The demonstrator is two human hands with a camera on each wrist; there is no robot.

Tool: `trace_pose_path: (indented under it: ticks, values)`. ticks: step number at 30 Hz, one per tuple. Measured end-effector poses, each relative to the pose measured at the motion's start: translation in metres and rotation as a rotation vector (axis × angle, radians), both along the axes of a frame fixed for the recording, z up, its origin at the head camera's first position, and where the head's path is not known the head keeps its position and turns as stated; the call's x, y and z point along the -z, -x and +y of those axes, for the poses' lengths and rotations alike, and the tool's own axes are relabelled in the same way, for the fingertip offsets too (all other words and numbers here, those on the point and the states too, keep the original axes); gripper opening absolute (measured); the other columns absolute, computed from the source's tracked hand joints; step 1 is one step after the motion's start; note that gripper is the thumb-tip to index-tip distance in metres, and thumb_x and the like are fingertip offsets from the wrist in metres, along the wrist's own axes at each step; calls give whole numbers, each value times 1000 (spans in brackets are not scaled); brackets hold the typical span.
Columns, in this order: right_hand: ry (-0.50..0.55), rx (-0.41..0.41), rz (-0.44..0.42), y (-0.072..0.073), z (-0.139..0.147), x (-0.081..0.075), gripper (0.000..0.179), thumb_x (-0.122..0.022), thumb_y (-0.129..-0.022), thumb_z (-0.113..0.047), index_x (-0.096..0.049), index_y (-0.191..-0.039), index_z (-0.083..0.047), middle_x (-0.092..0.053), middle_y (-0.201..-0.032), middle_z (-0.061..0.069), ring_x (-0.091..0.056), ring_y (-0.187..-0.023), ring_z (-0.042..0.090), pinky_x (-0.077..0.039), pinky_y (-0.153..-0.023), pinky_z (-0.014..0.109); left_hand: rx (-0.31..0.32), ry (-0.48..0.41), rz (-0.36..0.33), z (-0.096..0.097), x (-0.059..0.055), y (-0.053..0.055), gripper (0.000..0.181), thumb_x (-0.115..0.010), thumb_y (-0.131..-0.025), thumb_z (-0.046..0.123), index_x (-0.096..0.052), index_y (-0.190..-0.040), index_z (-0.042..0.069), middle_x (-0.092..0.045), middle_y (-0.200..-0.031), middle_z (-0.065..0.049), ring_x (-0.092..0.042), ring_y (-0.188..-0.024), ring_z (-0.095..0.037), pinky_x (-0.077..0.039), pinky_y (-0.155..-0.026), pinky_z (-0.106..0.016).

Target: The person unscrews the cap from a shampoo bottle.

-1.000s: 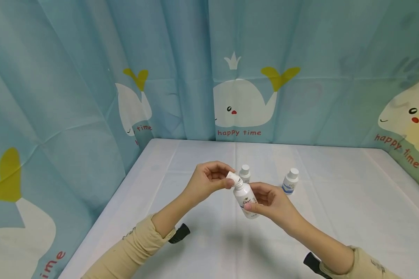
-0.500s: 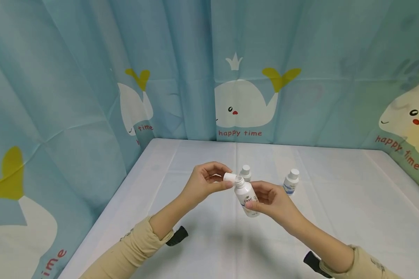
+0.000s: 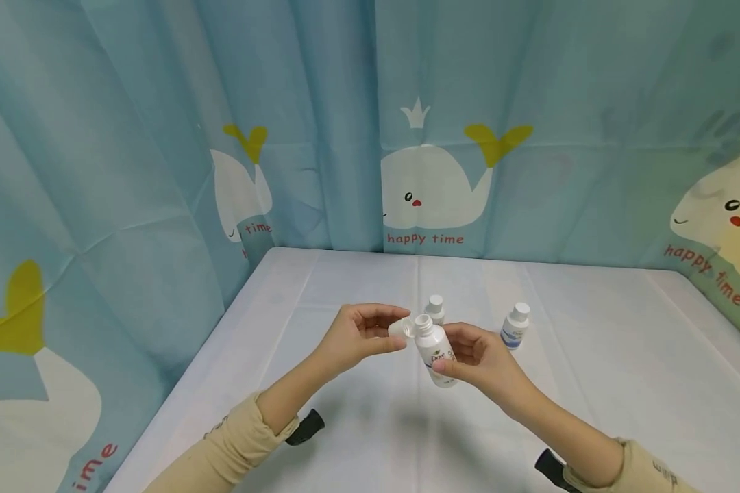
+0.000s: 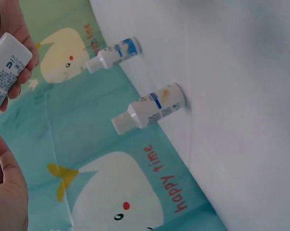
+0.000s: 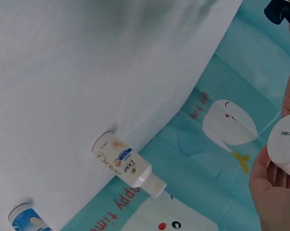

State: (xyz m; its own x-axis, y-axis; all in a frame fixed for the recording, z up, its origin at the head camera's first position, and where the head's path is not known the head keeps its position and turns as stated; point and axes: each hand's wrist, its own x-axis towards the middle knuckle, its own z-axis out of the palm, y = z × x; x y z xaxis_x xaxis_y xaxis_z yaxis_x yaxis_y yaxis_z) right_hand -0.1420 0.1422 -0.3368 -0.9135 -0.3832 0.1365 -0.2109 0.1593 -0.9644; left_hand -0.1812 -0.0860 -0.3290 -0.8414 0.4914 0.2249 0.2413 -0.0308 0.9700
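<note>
In the head view my left hand (image 3: 356,339) pinches a small white screw cap (image 3: 399,329), its open end turned toward the bottle. My right hand (image 3: 487,356) grips a white Dove bottle (image 3: 434,350) round its body, held above the table and tilted left. The bottle's bare threaded neck (image 3: 424,323) is right beside the cap. From the left wrist, the bottle's printed back (image 4: 11,65) shows, while the cap is out of frame. The right wrist view shows the held bottle's round base (image 5: 285,139) from below.
Two capped white bottles stand upright on the white-covered table (image 3: 592,383): one (image 3: 435,306) directly behind the held bottle, partly hidden, and one with a blue-marked label (image 3: 514,327) farther right. A blue curtain (image 3: 321,137) with whale prints hangs along the table's back and left edges.
The cap has come away from the bottle's mouth. My left hand has lowered slightly with it and turned its open end toward the bottle. My right hand has barely moved.
</note>
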Motion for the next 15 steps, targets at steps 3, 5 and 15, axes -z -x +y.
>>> trace_pose_path:
  ticks: [3, 5, 15]
  values:
    - [-11, 8, -3, 1, -1, 2, 46, -72, -83, -14, -53, -121, 6, -61, -116, 21, -64, -96, 6, -53, -84, 21, -3, 36, 17, -2, 2, -2, 41, -72, -79, -2, -59, -117, -10, -62, -115, -25, -63, -87, -7, -57, -81, -27]
    - [-16, 8, -1, 2, -2, 3, 47, -72, -83, -14, -52, -121, 5, -61, -116, 20, -63, -96, 5, -52, -85, 20, -11, 56, 35, -4, 3, -3, 40, -70, -79, -4, -59, -117, -11, -60, -116, -27, -62, -88, -5, -57, -82, -26]
    - [-10, -38, 7, 6, -4, 3, 55, -70, -84, -11, -46, -129, 8, -58, -116, 23, -63, -96, 10, -53, -82, 22, -44, 132, 27, -15, 10, -4, 37, -70, -81, -1, -61, -115, -8, -63, -116, -26, -66, -91, -10, -57, -82, -27]
